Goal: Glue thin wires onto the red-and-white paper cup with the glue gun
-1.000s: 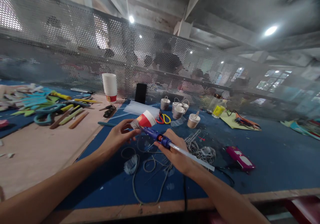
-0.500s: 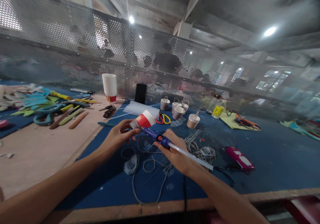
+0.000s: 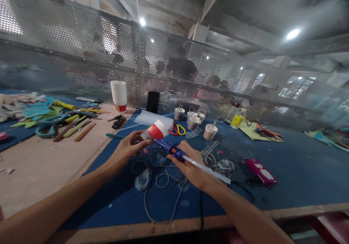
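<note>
Pointing up and to the left from the right grip (image 3: pixel 191 162), the blue glue gun (image 3: pixel 169 147) brings its nose close to the paper cup (image 3: pixel 158 129) at the left grip (image 3: pixel 129 146); whether tip and cup touch cannot be told. Its long axis runs on a slant, from that nose back past the right grip's knuckles, and the translucent glue stick (image 3: pixel 207 169) carries the same line down to the right, over the right wrist. The cup lies tilted, its white end facing up and right, away from the left grip, its other end against the fingers.

The gun's body is deep blue plastic, with an orange-red part showing in a gap near the rear; the stick is pale, straight and cloudy. The cup has a broad red band with a yellowish mark beside the white end, and a greyish section next to the fingers.

The left grip is narrow, fingertips pinching the cup; the right grip is wrapped round the gun. Both are raised over the blue counter (image 3: pixel 300 171). Grey cord (image 3: pixel 225 167) lies tangled beneath and right of the right grip, and scissors (image 3: pixel 178 129) with red and yellow handles lie just beyond the cup.
</note>
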Demonstrator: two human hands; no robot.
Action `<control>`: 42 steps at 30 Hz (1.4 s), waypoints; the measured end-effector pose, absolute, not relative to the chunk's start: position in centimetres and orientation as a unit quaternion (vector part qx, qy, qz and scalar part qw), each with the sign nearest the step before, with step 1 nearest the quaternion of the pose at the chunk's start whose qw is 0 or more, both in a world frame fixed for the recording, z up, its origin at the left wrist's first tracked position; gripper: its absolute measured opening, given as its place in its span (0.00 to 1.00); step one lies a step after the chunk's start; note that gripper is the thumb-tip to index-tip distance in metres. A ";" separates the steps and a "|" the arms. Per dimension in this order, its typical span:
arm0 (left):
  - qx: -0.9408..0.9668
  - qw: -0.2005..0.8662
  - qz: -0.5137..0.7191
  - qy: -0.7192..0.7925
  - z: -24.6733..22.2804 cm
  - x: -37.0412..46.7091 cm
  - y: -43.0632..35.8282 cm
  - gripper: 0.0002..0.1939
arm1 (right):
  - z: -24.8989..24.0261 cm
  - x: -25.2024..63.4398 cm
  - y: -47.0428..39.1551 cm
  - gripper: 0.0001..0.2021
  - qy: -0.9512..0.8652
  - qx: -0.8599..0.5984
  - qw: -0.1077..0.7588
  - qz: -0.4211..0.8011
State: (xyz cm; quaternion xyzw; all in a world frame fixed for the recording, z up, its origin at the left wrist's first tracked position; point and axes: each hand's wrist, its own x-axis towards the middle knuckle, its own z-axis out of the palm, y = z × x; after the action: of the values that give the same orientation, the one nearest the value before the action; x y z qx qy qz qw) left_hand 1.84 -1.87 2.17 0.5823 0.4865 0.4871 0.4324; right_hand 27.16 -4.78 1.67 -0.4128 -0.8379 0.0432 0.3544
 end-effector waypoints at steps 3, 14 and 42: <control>0.582 0.433 0.488 0.485 2.2 1.9 -1.9 0.29 | 1.6 27.2 -4.8 0.12 -0.839 -0.412 0.354 0.041; 0.580 0.435 0.488 0.486 2.1 1.7 -1.9 0.30 | 2.0 27.1 -4.9 0.12 -0.837 -0.420 0.348 0.045; 0.557 0.469 0.498 0.471 1.9 1.6 -1.8 0.24 | 2.2 27.2 -5.0 0.11 -0.832 -0.421 0.351 0.086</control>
State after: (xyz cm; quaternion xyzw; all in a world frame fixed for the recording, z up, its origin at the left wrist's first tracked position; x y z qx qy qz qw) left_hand 1.61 -1.84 1.87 0.5566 0.4712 0.4984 0.4687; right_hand 27.20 -4.98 2.17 -0.4214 -0.8318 0.0863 0.3508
